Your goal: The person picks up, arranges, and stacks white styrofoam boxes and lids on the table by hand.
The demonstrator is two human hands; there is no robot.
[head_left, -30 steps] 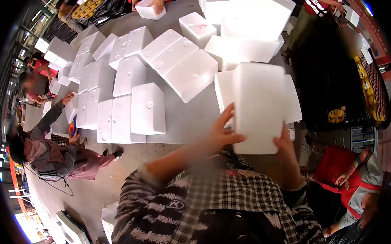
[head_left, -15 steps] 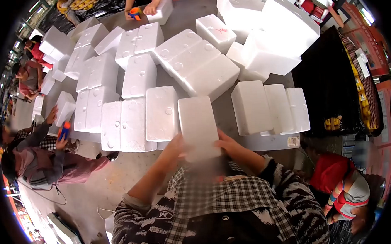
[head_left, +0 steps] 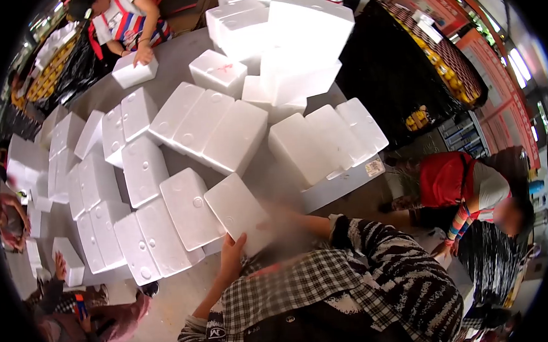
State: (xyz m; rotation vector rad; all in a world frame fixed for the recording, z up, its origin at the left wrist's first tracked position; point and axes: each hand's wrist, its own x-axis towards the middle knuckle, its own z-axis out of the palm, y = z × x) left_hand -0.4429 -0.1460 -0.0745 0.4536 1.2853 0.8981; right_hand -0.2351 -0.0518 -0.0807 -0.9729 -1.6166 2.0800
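A white foam box (head_left: 238,210) stands at the table's near edge, tilted in the view. My left hand (head_left: 232,253) holds its near left side, thumb and fingers against the foam. My right hand (head_left: 282,222) is at its right side, smeared by motion, so its fingers cannot be made out. Another white box (head_left: 192,210) with a round mark stands directly to the left. Beyond it lies a row of joined-looking white boxes (head_left: 214,126).
White boxes cover much of the grey table (head_left: 330,192), stacked high at the back (head_left: 307,32). A co-worker (head_left: 130,24) touches a box at the far left. Another person (head_left: 455,187) bends down at the right. Black-wrapped crates (head_left: 392,74) stand beyond the table.
The view has turned, so the table appears rotated. The held box now leans left in view. The far co-worker has one hand on a box, and the orange tool there no longer shows.
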